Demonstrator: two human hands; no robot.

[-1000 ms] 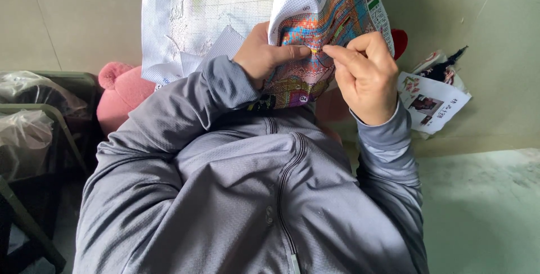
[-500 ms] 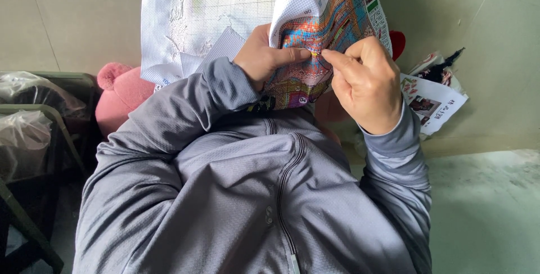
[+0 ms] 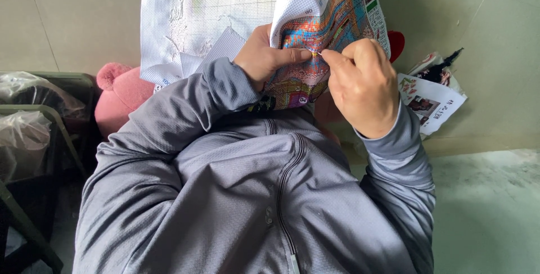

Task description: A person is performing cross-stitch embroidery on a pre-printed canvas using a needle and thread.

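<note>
Left hand (image 3: 264, 57) grips folded cross-stitch cloth (image 3: 315, 32) at chest height, thumb pressed flat beside the stitch. Right hand (image 3: 360, 83) pinches a needle (image 3: 318, 53), fingertips closed, at the coloured patch. Judgement: keep cloth taut, enter square to the weave, pull gently.

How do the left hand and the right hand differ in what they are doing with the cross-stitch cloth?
The left hand clasps the folded white grid cross-stitch cloth, thumb flat on the coloured stitching; the right hand pinches something fine at the cloth's surface. The left grips a broad fold, while the right touches only with its fingertips. Both wear grey sleeves.
</note>
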